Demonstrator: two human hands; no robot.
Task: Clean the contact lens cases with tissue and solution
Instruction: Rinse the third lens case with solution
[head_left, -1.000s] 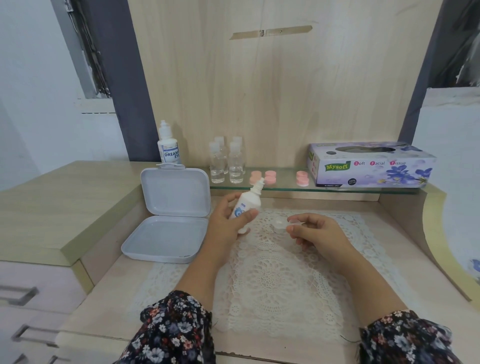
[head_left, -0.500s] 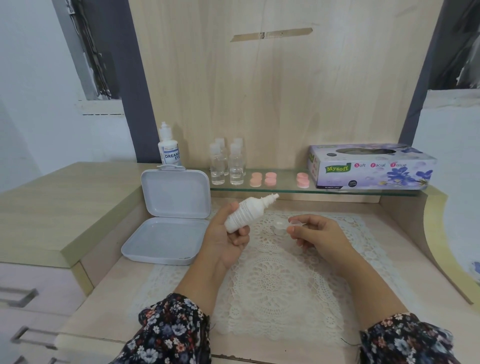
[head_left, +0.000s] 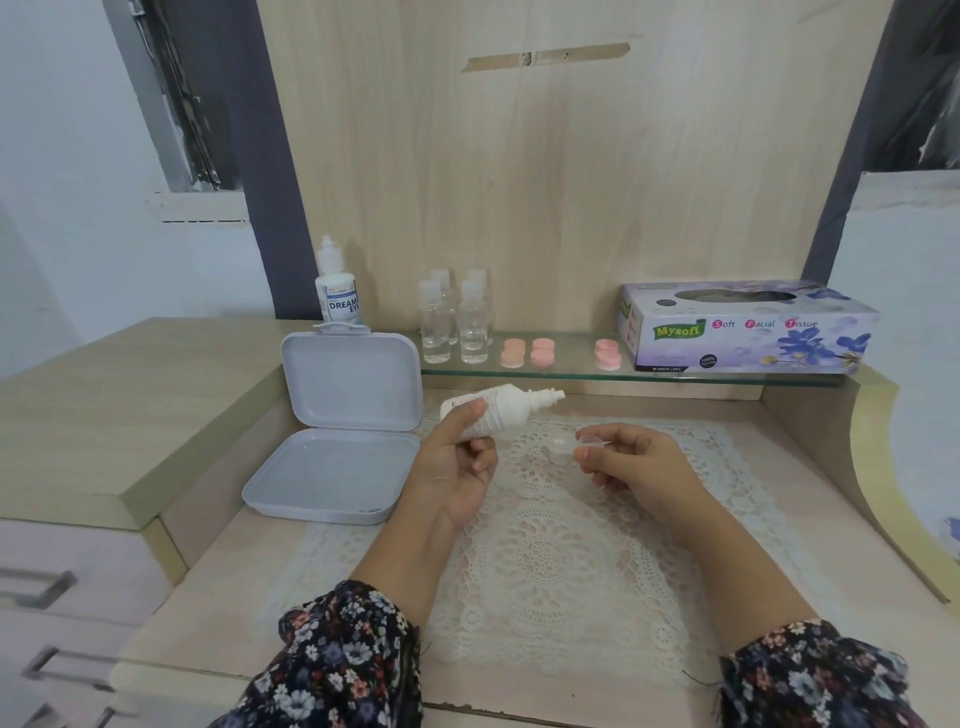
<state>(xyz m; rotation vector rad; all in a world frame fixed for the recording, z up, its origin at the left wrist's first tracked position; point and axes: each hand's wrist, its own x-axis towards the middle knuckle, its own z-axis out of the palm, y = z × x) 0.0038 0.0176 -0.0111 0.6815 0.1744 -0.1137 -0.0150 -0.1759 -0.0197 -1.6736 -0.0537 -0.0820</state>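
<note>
My left hand (head_left: 456, 464) grips a small white solution bottle (head_left: 506, 408), tipped almost flat with its nozzle pointing right. A short way right of the nozzle and lower, my right hand (head_left: 636, 464) pinches a clear contact lens case (head_left: 569, 447) above the lace mat (head_left: 550, 561). The case's open cup faces up. Pink case caps (head_left: 527, 352) lie on the glass shelf (head_left: 675, 375), with a stacked pink pair (head_left: 608, 353) further right. A tissue box (head_left: 743, 327) stands on the shelf's right end.
An open white hinged box (head_left: 337, 431) sits left of the mat. Several small clear bottles (head_left: 457, 322) and a larger solution bottle (head_left: 338, 291) stand at the back. A raised wooden ledge (head_left: 104, 415) with drawers is at the left.
My left hand has tipped the bottle from nearly upright to almost horizontal, the nozzle swinging right toward the case. My right hand has kept the case in place.
</note>
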